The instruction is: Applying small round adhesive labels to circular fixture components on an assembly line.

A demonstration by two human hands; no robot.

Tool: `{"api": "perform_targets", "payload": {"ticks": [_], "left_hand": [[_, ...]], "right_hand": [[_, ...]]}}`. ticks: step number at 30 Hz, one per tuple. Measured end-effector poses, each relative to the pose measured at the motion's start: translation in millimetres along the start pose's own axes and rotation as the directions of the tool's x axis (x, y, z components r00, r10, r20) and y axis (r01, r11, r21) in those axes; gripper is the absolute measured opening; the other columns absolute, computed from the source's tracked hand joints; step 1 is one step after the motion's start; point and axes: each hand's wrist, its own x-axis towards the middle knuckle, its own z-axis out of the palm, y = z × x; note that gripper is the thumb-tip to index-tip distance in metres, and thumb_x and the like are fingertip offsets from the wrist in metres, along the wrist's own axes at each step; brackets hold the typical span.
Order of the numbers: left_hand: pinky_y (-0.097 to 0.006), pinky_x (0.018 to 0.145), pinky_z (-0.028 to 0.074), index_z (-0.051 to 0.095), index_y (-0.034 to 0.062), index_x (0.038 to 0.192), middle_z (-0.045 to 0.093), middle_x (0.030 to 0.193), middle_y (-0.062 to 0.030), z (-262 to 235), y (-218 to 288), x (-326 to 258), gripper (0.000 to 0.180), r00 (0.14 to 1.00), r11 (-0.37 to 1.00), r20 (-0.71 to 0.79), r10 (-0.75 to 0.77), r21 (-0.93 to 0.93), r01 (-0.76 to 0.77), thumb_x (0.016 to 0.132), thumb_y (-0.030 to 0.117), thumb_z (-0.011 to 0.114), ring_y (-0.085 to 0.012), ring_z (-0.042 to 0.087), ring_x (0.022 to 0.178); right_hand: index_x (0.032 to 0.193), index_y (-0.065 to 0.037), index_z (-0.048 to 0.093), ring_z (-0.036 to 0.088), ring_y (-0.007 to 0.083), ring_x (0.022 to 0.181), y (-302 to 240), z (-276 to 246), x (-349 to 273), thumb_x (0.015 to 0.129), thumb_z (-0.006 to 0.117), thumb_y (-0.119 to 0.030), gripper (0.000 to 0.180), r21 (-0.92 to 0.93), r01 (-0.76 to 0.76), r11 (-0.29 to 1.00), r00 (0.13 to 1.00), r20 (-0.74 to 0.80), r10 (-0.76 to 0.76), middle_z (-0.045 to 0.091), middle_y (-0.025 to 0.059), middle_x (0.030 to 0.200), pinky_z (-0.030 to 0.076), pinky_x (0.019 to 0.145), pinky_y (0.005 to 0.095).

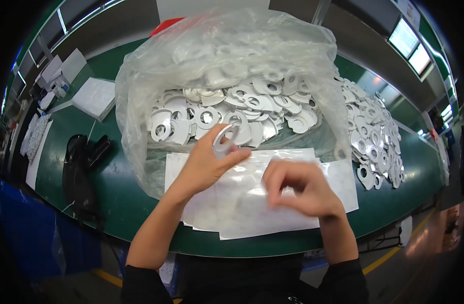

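My left hand [207, 163] holds a flat white ring-shaped piece [225, 139] upright between thumb and fingers, just in front of the open clear plastic bag [140, 101]. That bag holds several more of the same white pieces [242, 109] in a heap. My right hand [297, 188] hovers over a stack of white sheets [338, 177] on the green table; its fingers are curled together and blurred, and whether they pinch anything is unclear.
A second heap of white ring pieces [376, 139] lies loose on the green table [110, 177] at the right. A black bag or device [80, 167] sits at the left. White boxes [92, 96] stand at the far left. The table's front edge runs just before my elbows.
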Motion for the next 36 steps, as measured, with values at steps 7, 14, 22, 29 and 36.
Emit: {"api": "perform_targets", "payload": {"ticks": [7, 14, 22, 29, 36], "left_hand": [[-0.031, 0.065, 0.048, 0.049, 0.0077, 0.118, 0.058, 0.093, -0.0093, 48, -15, -4, 0.069, 0.876, 0.450, 0.429, -0.219, -0.752, 0.481, 0.092, 0.063, 0.016, -0.0201, 0.058, 0.083], [-0.031, 0.060, 0.046, 0.051, 0.0083, 0.108, 0.058, 0.092, -0.0087, 48, -26, 0, 0.066, 0.901, 0.463, 0.411, -0.141, -0.777, 0.426, 0.094, 0.060, 0.014, -0.0198, 0.057, 0.079], [-0.031, 0.059, 0.046, 0.051, 0.0073, 0.106, 0.058, 0.090, -0.0095, 49, -27, 1, 0.067, 0.891, 0.454, 0.419, -0.173, -0.769, 0.449, 0.094, 0.060, 0.012, -0.0207, 0.058, 0.078], [-0.031, 0.059, 0.046, 0.051, 0.0067, 0.109, 0.057, 0.091, -0.0101, 49, -28, 1, 0.067, 0.895, 0.463, 0.420, -0.153, -0.769, 0.440, 0.094, 0.059, 0.012, -0.0210, 0.058, 0.078], [-0.031, 0.059, 0.046, 0.052, 0.0065, 0.108, 0.057, 0.090, -0.0102, 49, -27, 0, 0.068, 0.893, 0.458, 0.420, -0.165, -0.769, 0.446, 0.094, 0.059, 0.012, -0.0209, 0.058, 0.078]], "right_hand": [[0.087, 0.001, 0.055, 0.054, 0.0078, 0.069, 51, -7, 5, 0.089, 0.058, -0.011, 0.012, 0.177, -0.057, 0.982, 0.896, -0.425, 0.129, 0.049, 0.0044, 0.099, 0.047, 0.059, 0.0217], [0.086, 0.001, 0.055, 0.054, 0.0090, 0.064, 62, -4, 8, 0.090, 0.058, -0.013, 0.015, 0.155, -0.142, 0.978, 0.895, -0.401, 0.194, 0.047, 0.0057, 0.101, 0.048, 0.058, 0.0223], [0.087, 0.001, 0.054, 0.053, 0.0083, 0.061, 66, -4, 8, 0.090, 0.058, -0.013, 0.015, 0.148, -0.161, 0.976, 0.900, -0.383, 0.206, 0.050, 0.0046, 0.096, 0.047, 0.059, 0.0225], [0.087, 0.002, 0.055, 0.054, 0.0083, 0.061, 68, -3, 7, 0.089, 0.058, -0.012, 0.014, 0.195, -0.152, 0.969, 0.895, -0.389, 0.218, 0.050, 0.0051, 0.097, 0.047, 0.058, 0.0222], [0.087, 0.002, 0.055, 0.054, 0.0088, 0.061, 67, -4, 8, 0.089, 0.058, -0.011, 0.014, 0.192, -0.161, 0.968, 0.892, -0.391, 0.226, 0.050, 0.0056, 0.098, 0.047, 0.058, 0.0223]]}}
